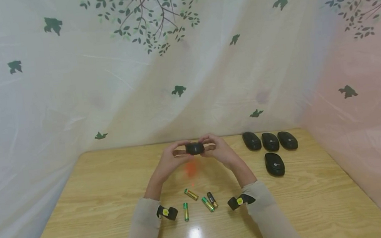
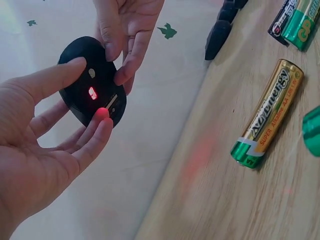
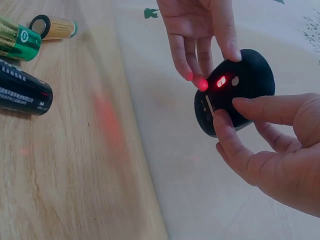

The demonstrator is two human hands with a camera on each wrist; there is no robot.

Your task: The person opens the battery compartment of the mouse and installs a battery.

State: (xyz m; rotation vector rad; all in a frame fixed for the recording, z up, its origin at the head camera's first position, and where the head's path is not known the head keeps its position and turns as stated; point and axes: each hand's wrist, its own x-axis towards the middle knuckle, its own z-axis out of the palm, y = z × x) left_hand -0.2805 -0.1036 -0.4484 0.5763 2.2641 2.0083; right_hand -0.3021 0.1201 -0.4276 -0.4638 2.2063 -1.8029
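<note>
- Grip: left hand [image 1: 168,162] and right hand [image 1: 223,155] are both pinching one mouse [image 1: 194,148], thumbs and fingers parted around its body, raised near the far edge of the surface [image 1: 98,206].
- Handling: steady fingertips would probably be serving best at the rim, clear of the red light [image 2: 92,93] (one left fingertip is glowing).
- Mouse: showing black, rounded plastic.
- Batteries [image 1: 186,211], four: lying loose, shiny cylinders on wood grain.
</note>
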